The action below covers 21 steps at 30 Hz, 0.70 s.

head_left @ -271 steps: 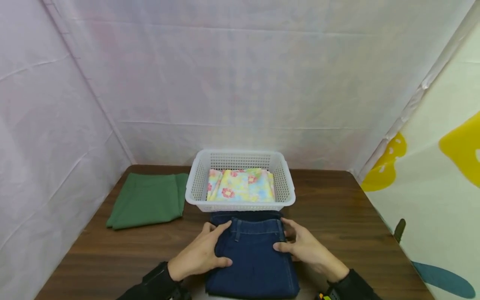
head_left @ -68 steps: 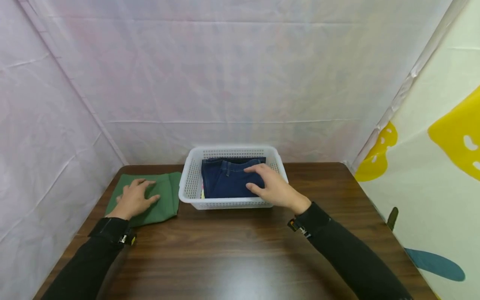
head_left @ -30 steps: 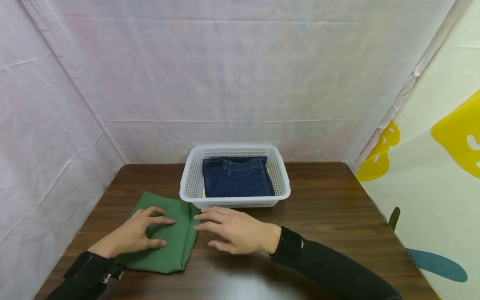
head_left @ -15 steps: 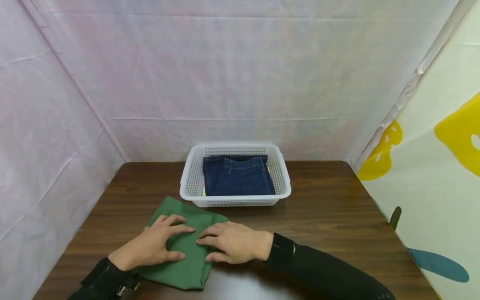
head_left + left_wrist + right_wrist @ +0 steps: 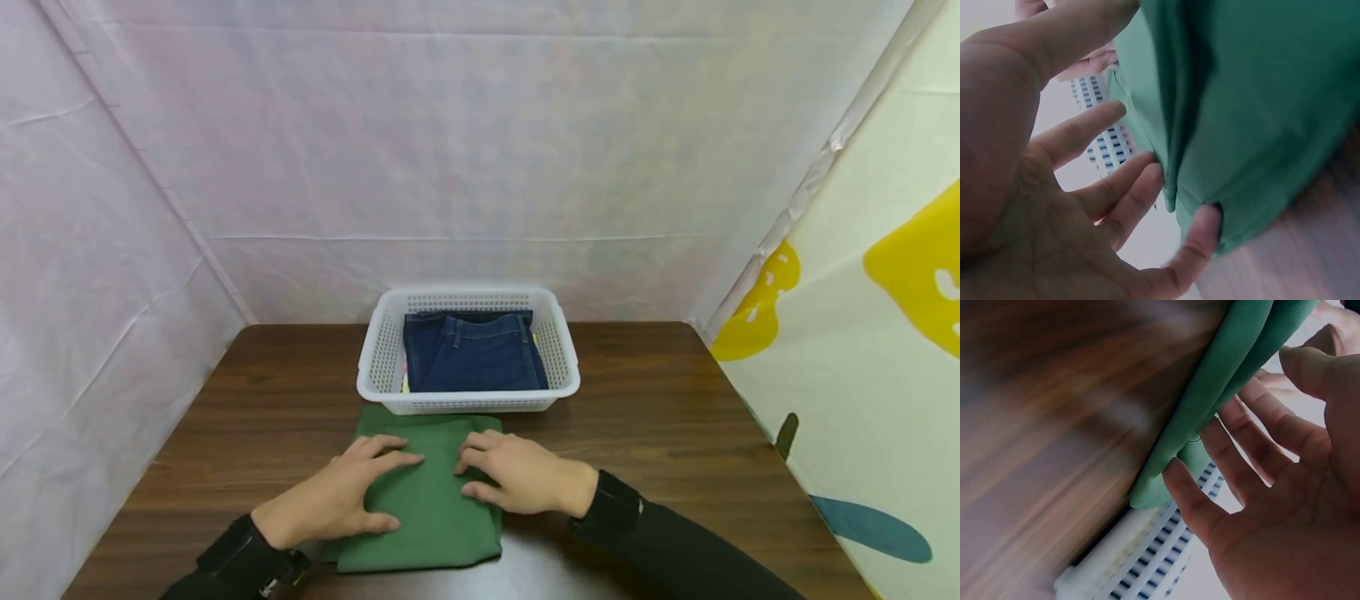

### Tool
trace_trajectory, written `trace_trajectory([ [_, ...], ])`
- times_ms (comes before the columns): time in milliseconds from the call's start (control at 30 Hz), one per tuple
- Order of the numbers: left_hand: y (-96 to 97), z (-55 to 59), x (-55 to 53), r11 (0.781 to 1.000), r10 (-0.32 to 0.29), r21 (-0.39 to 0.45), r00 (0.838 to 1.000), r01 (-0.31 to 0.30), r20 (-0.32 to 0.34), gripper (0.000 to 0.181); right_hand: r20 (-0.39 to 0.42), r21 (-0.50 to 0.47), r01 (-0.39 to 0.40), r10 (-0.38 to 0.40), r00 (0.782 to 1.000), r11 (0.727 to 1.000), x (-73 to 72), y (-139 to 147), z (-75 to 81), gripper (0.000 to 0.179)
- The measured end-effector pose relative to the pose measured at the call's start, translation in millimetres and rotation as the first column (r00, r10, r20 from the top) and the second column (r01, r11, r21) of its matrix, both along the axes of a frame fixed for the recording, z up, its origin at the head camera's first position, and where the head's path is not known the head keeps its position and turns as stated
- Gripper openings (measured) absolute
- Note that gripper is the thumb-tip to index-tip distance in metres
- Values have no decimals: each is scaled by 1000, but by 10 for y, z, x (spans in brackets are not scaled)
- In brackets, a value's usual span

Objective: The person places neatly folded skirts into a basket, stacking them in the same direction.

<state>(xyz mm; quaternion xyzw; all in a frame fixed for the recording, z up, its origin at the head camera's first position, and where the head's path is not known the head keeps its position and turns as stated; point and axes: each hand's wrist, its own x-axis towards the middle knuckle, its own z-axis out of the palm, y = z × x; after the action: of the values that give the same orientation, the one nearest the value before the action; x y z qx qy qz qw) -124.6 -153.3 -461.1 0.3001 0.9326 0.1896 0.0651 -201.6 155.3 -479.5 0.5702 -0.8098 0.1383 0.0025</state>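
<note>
A folded green cloth (image 5: 431, 521) lies on the table just in front of the white basket. Spread over its left side is my left hand (image 5: 337, 496), fingertips and thumb resting on the fabric. My right hand (image 5: 521, 477) lies at the cloth's right edge with its fingers gently bent and touching it. In the left wrist view, the fingertips meet the side of the green cloth (image 5: 1260, 119), whose layers show as folds. The right wrist view has the fingers (image 5: 1235, 456) along the cloth's thick folded edge (image 5: 1210, 387).
Behind the cloth stands the white perforated basket (image 5: 468, 398), holding folded dark blue jeans (image 5: 483, 358) over a patterned fabric that peeks out at the sides. The brown wooden table (image 5: 652, 400) backs onto a pale curtain (image 5: 465, 150). A patterned sheet (image 5: 847, 400) hangs on the right.
The jeans went from the table into the basket. The green cloth slid from the left to the middle front and turned straighter, both hands moving along with it.
</note>
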Motion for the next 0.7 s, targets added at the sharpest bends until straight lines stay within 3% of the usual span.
trace_trajectory([
  [400, 269, -74, -58, 998, -46, -46, 998, 44, -35, 73, 57, -55, 92, -89, 994, 994, -37, 463, -5, 15],
  [700, 573, -106, -149, 996, -87, -31, 996, 87, -15, 73, 60, -71, 178, -174, 983, 982, -53, 779, -49, 16],
])
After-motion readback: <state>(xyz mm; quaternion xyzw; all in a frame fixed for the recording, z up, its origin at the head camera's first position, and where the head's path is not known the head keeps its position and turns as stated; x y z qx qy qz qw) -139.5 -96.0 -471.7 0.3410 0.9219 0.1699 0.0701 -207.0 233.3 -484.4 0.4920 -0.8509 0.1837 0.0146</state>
